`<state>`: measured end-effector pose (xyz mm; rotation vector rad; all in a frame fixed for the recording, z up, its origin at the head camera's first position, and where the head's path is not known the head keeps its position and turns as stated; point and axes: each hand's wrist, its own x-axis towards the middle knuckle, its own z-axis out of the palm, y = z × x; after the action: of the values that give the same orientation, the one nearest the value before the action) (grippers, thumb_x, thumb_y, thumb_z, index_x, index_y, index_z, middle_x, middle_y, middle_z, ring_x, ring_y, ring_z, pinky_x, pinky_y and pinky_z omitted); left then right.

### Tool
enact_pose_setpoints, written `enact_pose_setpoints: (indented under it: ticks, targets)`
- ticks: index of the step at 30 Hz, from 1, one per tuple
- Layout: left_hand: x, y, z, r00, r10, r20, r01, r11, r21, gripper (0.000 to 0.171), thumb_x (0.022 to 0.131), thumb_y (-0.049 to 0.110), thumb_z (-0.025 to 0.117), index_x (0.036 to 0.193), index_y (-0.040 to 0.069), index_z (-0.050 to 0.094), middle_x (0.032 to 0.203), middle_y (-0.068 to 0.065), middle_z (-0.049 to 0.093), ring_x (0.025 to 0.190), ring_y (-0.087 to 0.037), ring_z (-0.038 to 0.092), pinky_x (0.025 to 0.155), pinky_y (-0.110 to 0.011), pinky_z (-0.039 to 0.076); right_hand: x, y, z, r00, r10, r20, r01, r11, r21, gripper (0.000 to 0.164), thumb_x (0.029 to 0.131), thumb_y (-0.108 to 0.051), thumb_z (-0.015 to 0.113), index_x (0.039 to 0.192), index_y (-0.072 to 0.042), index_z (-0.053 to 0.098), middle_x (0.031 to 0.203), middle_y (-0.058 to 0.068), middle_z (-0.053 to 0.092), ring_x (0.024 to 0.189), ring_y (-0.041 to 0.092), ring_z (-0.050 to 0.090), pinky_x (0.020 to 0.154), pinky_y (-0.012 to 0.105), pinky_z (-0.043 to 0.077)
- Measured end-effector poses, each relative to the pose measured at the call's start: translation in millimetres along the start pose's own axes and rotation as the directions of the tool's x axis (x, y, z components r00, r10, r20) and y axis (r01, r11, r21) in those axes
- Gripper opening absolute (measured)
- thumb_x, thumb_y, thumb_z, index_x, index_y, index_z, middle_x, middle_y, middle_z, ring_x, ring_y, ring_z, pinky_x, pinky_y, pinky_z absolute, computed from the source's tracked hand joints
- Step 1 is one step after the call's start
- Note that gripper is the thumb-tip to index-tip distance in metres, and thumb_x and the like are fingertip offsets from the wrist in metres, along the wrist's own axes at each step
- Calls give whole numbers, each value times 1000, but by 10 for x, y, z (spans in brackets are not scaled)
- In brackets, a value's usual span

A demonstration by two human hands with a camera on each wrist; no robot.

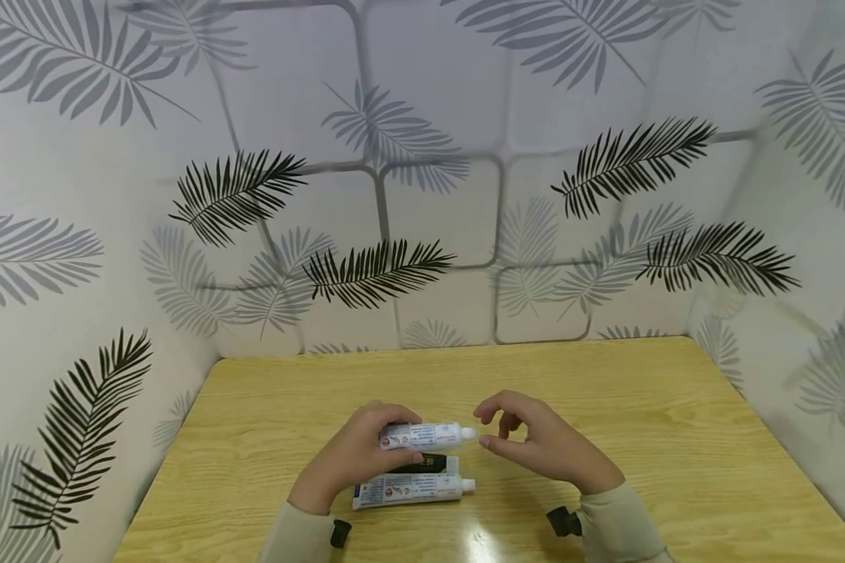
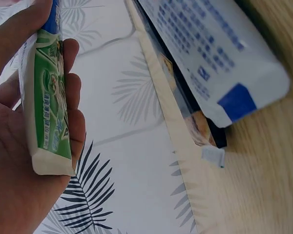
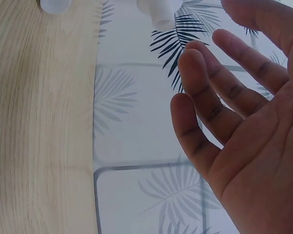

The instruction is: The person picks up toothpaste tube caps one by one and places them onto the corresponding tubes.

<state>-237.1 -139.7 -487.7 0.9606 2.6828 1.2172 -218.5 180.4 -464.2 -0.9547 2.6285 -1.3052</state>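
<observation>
My left hand grips a white toothpaste tube around its body, its white cap pointing right. In the left wrist view this tube shows a green printed side. My right hand is near the cap, fingers loosely bent and holding nothing; its palm and spread fingers show in the right wrist view, with the cap at the top. Below the held tube, a black tube lies on the table, partly hidden by my left thumb. Nearest me lies a second white toothpaste tube, cap to the right.
The tubes lie on a light wood-grain table. A wall covering with black and grey leaf prints stands behind the table and at both sides. Black straps are at the wrists.
</observation>
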Motion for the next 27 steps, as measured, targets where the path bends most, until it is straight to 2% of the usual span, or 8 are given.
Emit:
enact_pose_setpoints:
  ticks: [6, 10, 16, 21, 27]
  targets:
    - [84, -96, 29, 1000, -11, -15, 12, 997, 72, 33, 89, 18, 89, 119, 21, 75, 114, 9, 75, 94, -12, 51, 85, -32, 45, -20, 31, -23, 999, 35, 0, -35, 999, -15, 38, 103, -37, 72, 138, -25, 63, 118, -4, 67, 86, 9, 63, 71, 29, 54]
    - [122, -151, 54, 999, -33, -7, 34, 995, 94, 32, 89, 17, 88, 118, 21, 74, 115, 7, 76, 94, -13, 50, 88, -36, 41, -74, 90, -26, 997, 77, 9, -77, 997, -18, 46, 103, -41, 71, 145, -26, 58, 118, -5, 65, 84, 9, 63, 69, 30, 54]
    - [159, -244, 81, 999, -32, 27, 27, 989, 143, 30, 92, 21, 86, 119, 20, 72, 116, 6, 75, 94, -13, 51, 93, -41, 37, -156, 163, -42, 996, 89, 14, -88, 996, -12, 46, 104, -41, 70, 145, -26, 58, 118, -3, 65, 83, 9, 62, 70, 31, 55]
    - [155, -298, 101, 998, -21, 64, 10, 987, 160, 28, 95, 16, 82, 121, 18, 71, 116, 3, 75, 94, -16, 53, 98, -49, 31, -183, 182, -65, 997, 75, 12, -75, 997, -26, 43, 104, -38, 70, 144, -25, 59, 117, -5, 65, 83, 9, 61, 72, 31, 55]
    - [156, -331, 125, 993, -43, 108, 20, 979, 205, 29, 98, 12, 77, 127, 14, 72, 124, -3, 75, 108, -24, 62, 104, -55, 32, -176, 205, -81, 996, 82, 25, -81, 996, -26, 40, 105, -34, 69, 143, -26, 60, 117, -4, 65, 85, 9, 61, 74, 32, 55]
